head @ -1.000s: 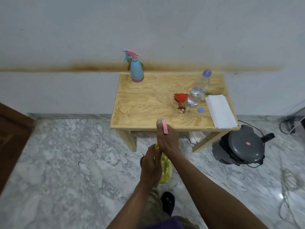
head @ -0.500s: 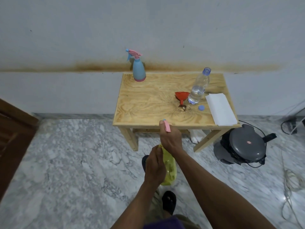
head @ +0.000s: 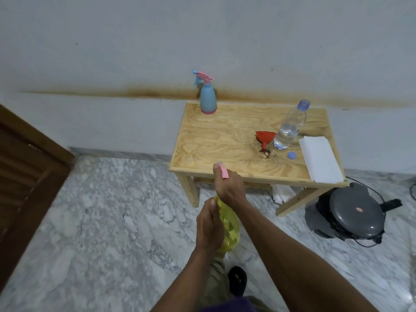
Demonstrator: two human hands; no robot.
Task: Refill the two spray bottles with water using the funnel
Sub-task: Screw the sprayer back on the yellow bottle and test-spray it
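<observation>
Since a moment ago the view has swung left, so the bench [head: 225, 140] now sits right of centre, while both hands keep their hold on the yellow spray bottle [head: 228, 228] low in the middle of the frame. Left hand [head: 208, 228] wraps the bottle's body from the left; right hand [head: 228, 188] grips its pink trigger head just above. On the bench stand the blue spray bottle [head: 208, 99] at the upper left corner, the red funnel [head: 265, 138] beside the uncapped water bottle [head: 290, 128], and its blue cap [head: 292, 155].
</observation>
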